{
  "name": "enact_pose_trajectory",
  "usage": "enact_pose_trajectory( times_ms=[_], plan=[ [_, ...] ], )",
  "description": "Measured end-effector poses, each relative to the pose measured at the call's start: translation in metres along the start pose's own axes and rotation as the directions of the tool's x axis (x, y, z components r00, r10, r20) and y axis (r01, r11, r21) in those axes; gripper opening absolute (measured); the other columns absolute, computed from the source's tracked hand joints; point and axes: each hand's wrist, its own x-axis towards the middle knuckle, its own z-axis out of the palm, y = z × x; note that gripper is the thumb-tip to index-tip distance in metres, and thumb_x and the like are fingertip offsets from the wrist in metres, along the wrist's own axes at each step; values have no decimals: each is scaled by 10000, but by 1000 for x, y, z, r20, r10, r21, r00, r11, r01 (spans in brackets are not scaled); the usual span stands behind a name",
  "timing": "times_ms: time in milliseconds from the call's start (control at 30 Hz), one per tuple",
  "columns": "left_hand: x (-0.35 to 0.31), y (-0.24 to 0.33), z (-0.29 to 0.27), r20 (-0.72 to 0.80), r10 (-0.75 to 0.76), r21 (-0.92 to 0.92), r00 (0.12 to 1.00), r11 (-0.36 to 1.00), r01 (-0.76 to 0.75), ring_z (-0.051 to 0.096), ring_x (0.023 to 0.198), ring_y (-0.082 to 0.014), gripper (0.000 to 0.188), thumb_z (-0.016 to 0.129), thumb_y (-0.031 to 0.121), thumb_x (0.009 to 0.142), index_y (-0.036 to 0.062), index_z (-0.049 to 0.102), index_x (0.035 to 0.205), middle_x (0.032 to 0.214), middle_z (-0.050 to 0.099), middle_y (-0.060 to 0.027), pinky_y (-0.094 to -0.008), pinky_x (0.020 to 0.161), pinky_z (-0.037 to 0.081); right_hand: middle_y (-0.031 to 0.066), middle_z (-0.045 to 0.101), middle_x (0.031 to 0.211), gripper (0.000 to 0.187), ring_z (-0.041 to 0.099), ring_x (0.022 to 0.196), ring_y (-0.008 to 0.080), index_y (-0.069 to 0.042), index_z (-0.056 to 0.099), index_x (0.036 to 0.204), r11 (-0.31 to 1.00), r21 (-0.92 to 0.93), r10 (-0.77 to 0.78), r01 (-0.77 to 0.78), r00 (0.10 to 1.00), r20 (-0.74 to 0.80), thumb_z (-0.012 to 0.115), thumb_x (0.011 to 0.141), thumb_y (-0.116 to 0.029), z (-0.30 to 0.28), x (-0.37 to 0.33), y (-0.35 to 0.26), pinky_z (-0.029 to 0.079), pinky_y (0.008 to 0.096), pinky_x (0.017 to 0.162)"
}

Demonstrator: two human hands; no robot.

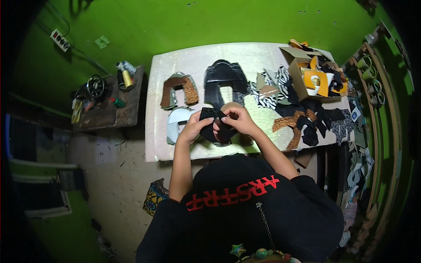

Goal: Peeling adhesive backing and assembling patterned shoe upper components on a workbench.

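Note:
Over the near edge of the table, both hands are closed on a black U-shaped piece of material (208, 113), its upper part patterned. My left hand (193, 128) grips its left side, thumb on top. At its right side, my right hand (240, 121) pinches the edge between thumb and fingers. Just left of the hands lies a pale U-shaped stack (176, 116). Beyond it is a brown and leopard-print U-shaped stack (191, 89). A large stack of black U-shaped pieces (224, 74) lies straight beyond the hands. What lies directly under the held piece is partly hidden.
Zebra-print scraps (265, 100) and black and leopard-print cutouts (287, 124) spread right of my hands. An open cardboard box (299, 83) of scraps stands at the back right. A sewing machine (95, 87) and thread cones (126, 78) are on a dark table at left. Sandals hang on a rack (380, 118).

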Motion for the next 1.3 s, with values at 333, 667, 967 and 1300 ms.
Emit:
enact_pose_trajectory(
  times_ms=[333, 667, 967, 1300],
  plan=[
    [-47, -21, -127, -302, 50, 145, 952, 989, -6, 598, 763, -104, 216, 548, 88, 857, 0, 520, 1053, 876, 613, -50, -236, 677, 494, -27, 494, 645, 346, 455, 593, 68, -9, 588, 965, 942, -292, 257, -169, 920, 296, 722, 650, -60, 76, 53, 31, 391, 228, 546],
    [-61, -36, -169, -339, 81, 229, 937, 973, -1, 554, 835, -102, 234, 563, 52, 833, -19, 525, 1052, 934, 597, -50, -240, 757, 440, 104, 513, 628, 241, 495, 576, 185, -2, 437, 832, 913, -398, 77, -92, 996, -53, 608, 792, -168, 101, 61, 37, 411, 322, 565],
    [-56, -54, -171, -440, -1, 218, 898, 970, 108, 554, 759, -97, 184, 520, 66, 859, -13, 537, 1024, 861, 598, -46, -230, 706, 448, 111, 476, 602, 302, 455, 528, 202, -31, 375, 845, 897, -443, -125, 17, 968, -217, 646, 778, -148, 111, 54, 46, 380, 319, 516],
    [-46, -82, -181, -483, 98, 315, 870, 946, 68, 553, 692, -108, 113, 523, -1, 821, -6, 530, 934, 784, 593, -50, -230, 629, 439, 148, 489, 562, 253, 480, 493, 282, -16, 417, 751, 879, -476, -211, 21, 913, -350, 640, 776, -134, 124, 47, 74, 383, 343, 495]
  ],
)
